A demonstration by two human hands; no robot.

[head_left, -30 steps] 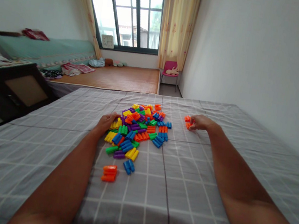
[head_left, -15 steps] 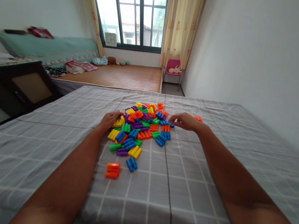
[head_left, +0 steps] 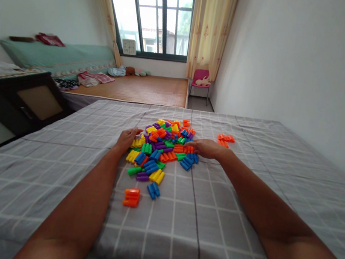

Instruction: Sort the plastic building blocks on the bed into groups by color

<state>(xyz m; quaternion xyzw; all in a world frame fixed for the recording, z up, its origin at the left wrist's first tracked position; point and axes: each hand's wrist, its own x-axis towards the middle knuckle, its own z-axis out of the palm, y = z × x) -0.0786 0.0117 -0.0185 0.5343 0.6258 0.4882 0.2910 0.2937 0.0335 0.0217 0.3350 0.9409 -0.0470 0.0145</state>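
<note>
A pile of bright plastic pieces in blue, green, yellow, purple and orange lies on a grey checked cloth (head_left: 228,207). At its left edge rests my left hand (head_left: 127,139), fingers apart, beside the yellow pieces (head_left: 138,142). My right hand (head_left: 205,148) reaches in from the right, its fingertips at an orange piece (head_left: 189,149) above some blue pieces (head_left: 188,161); whether it grips the piece is too small to tell. A small group of orange pieces (head_left: 224,140) lies apart on the right. Nearer the front are a single orange piece (head_left: 131,197) and a blue one (head_left: 153,190).
Beyond the cloth stands a bed with a brown mat (head_left: 152,88). A dark cabinet (head_left: 39,98) is at the left, a pink chair (head_left: 201,78) by the curtain (head_left: 208,31). A white wall (head_left: 298,66) runs along the right.
My right hand has moved left and slightly down, onto the right edge of the pile. The orange group at the right is now uncovered. My left hand has hardly moved.
</note>
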